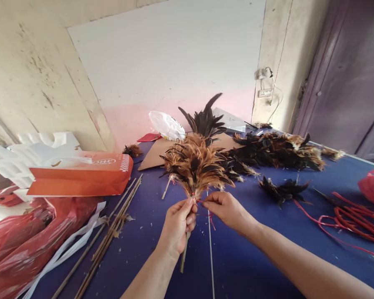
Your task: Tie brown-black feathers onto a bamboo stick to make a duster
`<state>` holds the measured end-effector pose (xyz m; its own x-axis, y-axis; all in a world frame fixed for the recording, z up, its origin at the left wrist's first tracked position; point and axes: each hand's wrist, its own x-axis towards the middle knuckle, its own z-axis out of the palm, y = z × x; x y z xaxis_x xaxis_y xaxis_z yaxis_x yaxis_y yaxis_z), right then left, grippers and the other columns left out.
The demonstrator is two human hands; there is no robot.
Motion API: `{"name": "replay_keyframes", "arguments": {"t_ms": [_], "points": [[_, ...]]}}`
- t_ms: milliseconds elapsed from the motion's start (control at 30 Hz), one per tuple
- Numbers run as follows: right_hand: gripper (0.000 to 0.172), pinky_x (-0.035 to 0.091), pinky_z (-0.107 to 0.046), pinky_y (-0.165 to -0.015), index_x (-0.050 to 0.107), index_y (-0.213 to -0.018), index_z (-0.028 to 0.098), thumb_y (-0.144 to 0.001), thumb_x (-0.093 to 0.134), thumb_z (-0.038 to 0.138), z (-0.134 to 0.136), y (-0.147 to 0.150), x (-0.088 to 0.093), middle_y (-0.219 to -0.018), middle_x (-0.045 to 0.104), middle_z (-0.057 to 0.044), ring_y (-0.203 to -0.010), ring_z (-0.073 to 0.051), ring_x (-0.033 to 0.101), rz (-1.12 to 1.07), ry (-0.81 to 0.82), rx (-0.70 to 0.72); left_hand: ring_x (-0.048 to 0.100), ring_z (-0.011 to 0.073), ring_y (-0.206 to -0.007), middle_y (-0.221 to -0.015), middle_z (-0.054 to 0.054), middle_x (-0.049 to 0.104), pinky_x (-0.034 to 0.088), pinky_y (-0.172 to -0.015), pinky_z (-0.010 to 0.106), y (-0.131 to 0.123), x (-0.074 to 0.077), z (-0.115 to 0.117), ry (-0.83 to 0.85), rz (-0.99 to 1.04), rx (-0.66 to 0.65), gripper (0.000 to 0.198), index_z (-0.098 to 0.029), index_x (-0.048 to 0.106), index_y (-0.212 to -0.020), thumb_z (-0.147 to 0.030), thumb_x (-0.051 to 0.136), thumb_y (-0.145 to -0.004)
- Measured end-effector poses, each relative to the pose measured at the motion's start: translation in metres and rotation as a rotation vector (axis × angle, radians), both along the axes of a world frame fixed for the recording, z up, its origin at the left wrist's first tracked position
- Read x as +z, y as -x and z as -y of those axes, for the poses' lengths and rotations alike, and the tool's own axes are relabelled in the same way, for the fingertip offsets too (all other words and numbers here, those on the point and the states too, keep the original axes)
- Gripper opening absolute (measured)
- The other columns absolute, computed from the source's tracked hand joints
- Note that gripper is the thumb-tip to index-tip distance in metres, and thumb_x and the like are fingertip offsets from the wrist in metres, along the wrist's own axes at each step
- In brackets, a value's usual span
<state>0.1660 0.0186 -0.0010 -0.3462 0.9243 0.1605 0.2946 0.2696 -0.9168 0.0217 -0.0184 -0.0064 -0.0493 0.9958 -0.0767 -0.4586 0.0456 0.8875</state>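
My left hand [182, 222] is closed around the stick of a feather duster [198, 166], just under its brown and black feathers. The bare lower end of the stick pokes out below my fist. Pink string [193, 201] is wound where the feathers meet the stick. Beside it, my right hand [222, 205] pinches a red-pink string [200, 202] that runs to this binding, and a loose end hangs beneath. Behind the duster stand more dark feathers, partly hidden by it.
Thin sticks [112, 232] lie left, near an orange bag [81, 178] and red plastic bags [50, 232]. Feather piles [277, 149] and a small dark bunch [282, 190] lie right, with red string [352, 220] and scissors. Cardboard [154, 153] and a white plastic bag [166, 124] are behind.
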Motion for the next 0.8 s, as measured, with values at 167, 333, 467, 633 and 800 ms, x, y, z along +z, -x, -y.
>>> {"name": "replay_keyframes", "arguments": {"t_ms": [167,333,467,633,800], "points": [[0.021,0.027,-0.021,-0.047,0.059,-0.065,0.014,-0.074,0.053,0.032,0.007,0.004,0.005,-0.052,0.042,0.005,-0.050,-0.008,0.034,-0.030,-0.024,0.013,0.024,-0.0010,-0.035,-0.049,-0.006,0.043,0.012,-0.034,0.015,-0.003,0.001,0.000,-0.007,-0.022,0.060,0.030,-0.011,0.055,-0.056,-0.035,0.073,-0.063],[0.020,0.028,-0.020,-0.047,0.057,-0.062,0.014,-0.074,0.053,0.030,0.011,0.003,0.003,-0.052,0.042,0.005,-0.050,-0.007,0.034,-0.091,-0.038,0.035,0.022,0.0001,-0.034,-0.042,-0.008,0.035,0.012,-0.034,0.015,-0.005,-0.001,0.002,-0.019,-0.059,0.100,0.032,-0.012,0.054,-0.055,-0.037,0.071,-0.064],[0.022,0.020,-0.019,-0.038,0.062,-0.073,0.015,-0.075,0.054,0.035,0.004,-0.008,0.000,-0.045,0.034,0.008,-0.040,-0.005,0.026,-0.036,0.157,0.080,0.021,0.0001,-0.033,-0.038,-0.009,0.030,0.011,-0.033,0.014,0.000,-0.005,-0.002,0.004,-0.086,0.096,0.034,-0.012,0.053,-0.053,-0.040,0.069,-0.066],[0.025,0.021,-0.018,-0.036,0.069,-0.079,0.014,-0.076,0.052,0.033,-0.013,-0.031,0.003,-0.047,0.044,0.006,-0.038,-0.004,0.030,0.152,0.219,0.159,0.028,-0.0007,-0.036,-0.052,-0.004,0.048,0.016,-0.032,0.012,0.014,-0.009,-0.013,-0.003,-0.010,0.128,0.027,-0.010,0.061,-0.064,-0.033,0.074,-0.062],[0.020,0.026,-0.016,-0.040,0.071,-0.070,0.014,-0.071,0.057,0.029,-0.028,-0.065,0.017,-0.048,0.055,0.003,-0.042,-0.004,0.036,0.435,0.142,0.309,0.033,-0.0005,-0.039,-0.060,-0.002,0.051,0.024,-0.032,0.010,0.025,-0.004,-0.018,0.011,0.062,0.187,0.020,-0.010,0.063,-0.071,-0.027,0.071,-0.066]]}}
